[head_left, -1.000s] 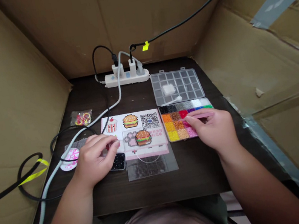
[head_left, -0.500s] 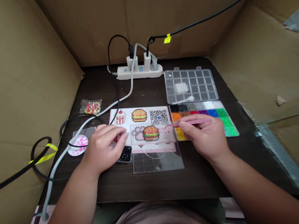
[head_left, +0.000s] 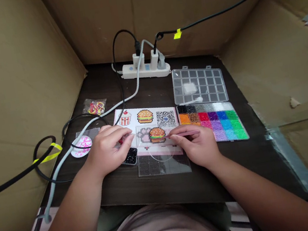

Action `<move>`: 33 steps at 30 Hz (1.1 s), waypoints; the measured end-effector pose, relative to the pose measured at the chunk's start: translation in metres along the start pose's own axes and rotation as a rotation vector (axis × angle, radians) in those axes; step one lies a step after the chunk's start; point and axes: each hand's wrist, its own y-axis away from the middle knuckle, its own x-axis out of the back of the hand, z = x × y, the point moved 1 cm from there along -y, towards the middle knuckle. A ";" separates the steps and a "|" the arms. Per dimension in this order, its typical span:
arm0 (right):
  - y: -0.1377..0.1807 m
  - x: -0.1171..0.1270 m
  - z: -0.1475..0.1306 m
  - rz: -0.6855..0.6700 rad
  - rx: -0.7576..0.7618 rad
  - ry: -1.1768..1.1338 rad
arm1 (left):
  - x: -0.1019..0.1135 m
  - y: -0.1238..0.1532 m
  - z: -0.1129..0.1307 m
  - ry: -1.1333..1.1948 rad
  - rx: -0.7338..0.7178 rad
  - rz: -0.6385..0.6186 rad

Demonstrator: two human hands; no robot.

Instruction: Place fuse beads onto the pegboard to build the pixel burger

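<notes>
While the right hand pinches a slender pink rod-like tool between thumb and index finger, the tip is at the right edge of a multicoloured pixel-style burger. Remaining right fingers curl under; detail hidden.

Burger is on a thin transparent board, over a white printed pattern sheet with pink edging and a QR code. A second clear board with a fine dark grid sticks out on the person's side.

Left hand is at the transparent board's left edge. Thumb and index fingertips drawn close together; can't tell if they touch or grip anything. Same hand partly covers a batch of small black beads in a shallow tray.

Right side: clear compartmented plastic case of colour-sorted beads, part of it behind the right hand. Its lid lies open beyond, with a white squarish packet on it and a small white spoon-shaped piece near the hinge side.

Left side: round white disc with pink speckles, clear bag of red and yellow bits farther back. White power strip at the rear.
</notes>
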 end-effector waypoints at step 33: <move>-0.002 0.070 0.007 0.433 -0.105 0.416 | -0.003 0.001 -0.003 0.015 -0.014 0.028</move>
